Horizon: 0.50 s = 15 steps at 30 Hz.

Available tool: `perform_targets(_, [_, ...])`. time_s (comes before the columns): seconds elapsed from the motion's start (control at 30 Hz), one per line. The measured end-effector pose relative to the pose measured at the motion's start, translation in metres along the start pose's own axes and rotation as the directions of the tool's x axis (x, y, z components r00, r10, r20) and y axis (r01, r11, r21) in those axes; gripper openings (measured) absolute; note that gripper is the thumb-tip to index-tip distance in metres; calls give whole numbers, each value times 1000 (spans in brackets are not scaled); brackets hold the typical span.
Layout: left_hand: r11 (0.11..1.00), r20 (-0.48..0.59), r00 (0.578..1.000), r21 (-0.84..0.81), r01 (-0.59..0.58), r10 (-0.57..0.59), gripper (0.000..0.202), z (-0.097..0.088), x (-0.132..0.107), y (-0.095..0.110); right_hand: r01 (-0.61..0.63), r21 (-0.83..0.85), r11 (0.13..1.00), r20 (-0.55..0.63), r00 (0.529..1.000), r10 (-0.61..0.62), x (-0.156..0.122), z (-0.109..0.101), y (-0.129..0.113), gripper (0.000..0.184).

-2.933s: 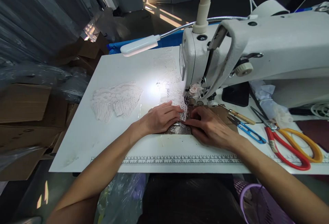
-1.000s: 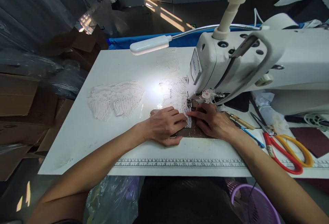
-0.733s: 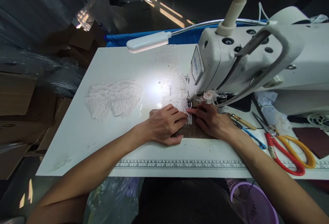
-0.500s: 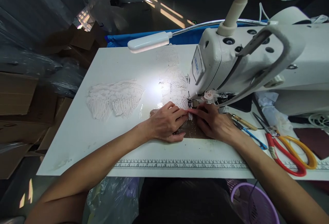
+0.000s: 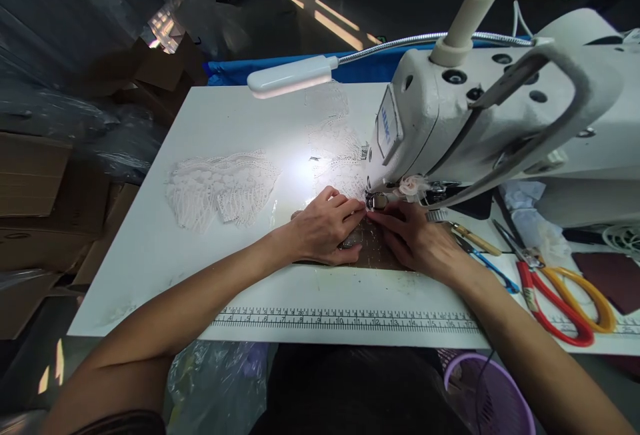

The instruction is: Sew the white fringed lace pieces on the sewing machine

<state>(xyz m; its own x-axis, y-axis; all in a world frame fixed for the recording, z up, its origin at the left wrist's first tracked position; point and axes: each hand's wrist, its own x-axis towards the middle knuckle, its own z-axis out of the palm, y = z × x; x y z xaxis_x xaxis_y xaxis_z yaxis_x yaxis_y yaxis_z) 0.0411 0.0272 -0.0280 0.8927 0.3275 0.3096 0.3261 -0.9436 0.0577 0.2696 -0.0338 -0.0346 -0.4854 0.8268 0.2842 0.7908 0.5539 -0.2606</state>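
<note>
A strip of white lace [image 5: 339, 174] runs back from the presser foot [image 5: 376, 201] of a white sewing machine [image 5: 417, 115]. My left hand [image 5: 326, 227] lies just left of the foot, its bent fingers closed on the lace edge. In front and to the right of the foot is my right hand [image 5: 414, 235], its thumb and forefinger pinching at the same edge. The two sets of fingertips almost meet by the needle. Beneath my hands is a brown plate [image 5: 375, 252] with loose thread bits. Fingers hide most of the gripped edge.
More white lace [image 5: 223, 188] lies on the left of the white table [image 5: 165, 275]. A lamp [image 5: 293, 76] hangs over it. To the right are red-and-yellow scissors [image 5: 560, 302], a blue tool [image 5: 493, 270] and a wooden-handled tool [image 5: 477, 238]. A printed ruler [image 5: 350, 320] follows the front edge.
The lace has slid a little backward past the foot, so less shows in front of it. My left fingertips have moved slightly forward with it. The view has shifted slightly.
</note>
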Motion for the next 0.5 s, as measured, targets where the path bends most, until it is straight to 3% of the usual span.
perform_targets(0.23, [1000, 29, 999, 2, 28, -28, 51, 0, 3, -4, -90, 5, 996, 38, 995, 89, -4, 7, 1, 40])
perform_targets(0.4, [998, 20, 998, 4, 62, -62, 54, 2, 4, -5, -188, 210, 960, 55, 982, 180, -4, -9, 7, 37])
perform_targets(0.5, [997, 16, 997, 2, 81, -81, 55, 4, 5, -6, -249, 350, 903, 137, 967, 214, 0, -21, 17, 32])
